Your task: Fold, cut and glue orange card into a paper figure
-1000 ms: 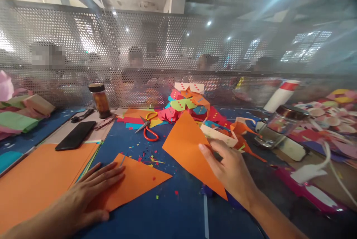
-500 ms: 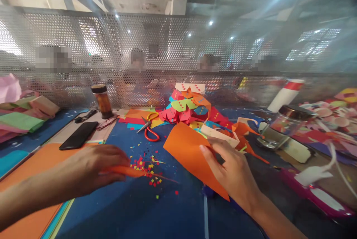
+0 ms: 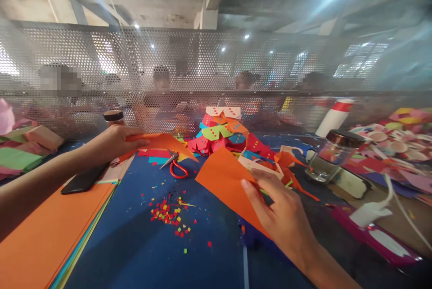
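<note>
My left hand (image 3: pixel 114 144) is stretched out to the far left of the blue table (image 3: pixel 141 248), fingers closed on an orange paper triangle (image 3: pixel 165 142) held above a layer of coloured sheets. Red-handled scissors (image 3: pixel 175 166) lie just under that triangle's tip. My right hand (image 3: pixel 281 217) pinches the edge of a second, larger orange paper triangle (image 3: pixel 229 183) near the middle of the table. Behind it sits a pile of dotted coloured paper pieces (image 3: pixel 224 133).
A stack of orange sheets (image 3: pixel 43 230) lies at the near left with a black phone (image 3: pixel 83 180) at its far end. A brown jar (image 3: pixel 113 117), glass jar (image 3: pixel 329 154), white bottle (image 3: pixel 334 117) and pink tool (image 3: pixel 378 235) stand around. A perforated metal screen (image 3: pixel 202 73) separates several people beyond.
My left hand lifted the smaller orange triangle off the table and carried it away to the far left, baring confetti scraps beneath. My right hand kept its hold on the larger triangle.
</note>
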A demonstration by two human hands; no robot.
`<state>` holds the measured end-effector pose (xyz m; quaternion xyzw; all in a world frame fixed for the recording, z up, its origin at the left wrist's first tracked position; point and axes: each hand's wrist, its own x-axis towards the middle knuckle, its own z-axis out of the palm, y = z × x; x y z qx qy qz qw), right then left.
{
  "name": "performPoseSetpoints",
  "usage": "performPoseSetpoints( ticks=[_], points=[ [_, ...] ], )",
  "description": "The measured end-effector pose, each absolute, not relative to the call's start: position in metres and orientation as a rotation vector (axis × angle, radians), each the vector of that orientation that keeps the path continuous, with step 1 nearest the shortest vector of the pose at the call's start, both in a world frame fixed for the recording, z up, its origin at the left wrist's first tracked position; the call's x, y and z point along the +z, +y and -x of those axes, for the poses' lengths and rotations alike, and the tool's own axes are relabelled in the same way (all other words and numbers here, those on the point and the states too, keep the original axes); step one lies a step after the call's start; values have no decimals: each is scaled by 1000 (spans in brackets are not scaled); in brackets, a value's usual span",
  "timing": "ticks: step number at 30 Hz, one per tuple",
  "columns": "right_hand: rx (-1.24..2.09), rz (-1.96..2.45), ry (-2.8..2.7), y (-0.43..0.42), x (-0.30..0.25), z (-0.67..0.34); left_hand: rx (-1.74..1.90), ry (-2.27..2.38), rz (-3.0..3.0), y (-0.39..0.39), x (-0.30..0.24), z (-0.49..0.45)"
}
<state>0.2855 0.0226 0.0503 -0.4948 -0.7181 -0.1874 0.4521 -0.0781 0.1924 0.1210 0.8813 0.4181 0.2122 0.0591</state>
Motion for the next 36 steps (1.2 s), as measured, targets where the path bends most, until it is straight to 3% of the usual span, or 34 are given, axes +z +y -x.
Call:
performPoseSetpoints(
  ticks=[5,12,17,27,36],
  points=[
    [-472,1149,-1825,21,55,-279,724,1305,-2823,214,90,72],
    [-400,1115,-1956,17,50,-266,554,1174,-2899,240,9,85],
    [-419,1087,-2037,19,46,-261,470,1208,-2848,238,-20,99],
    [-361,1074,-2042,16,45,-258,544,1306,-2721,237,-25,103],
    [-371,1057,-2044,18,44,-258,687,1255,-2390,262,8,104]
  ],
)
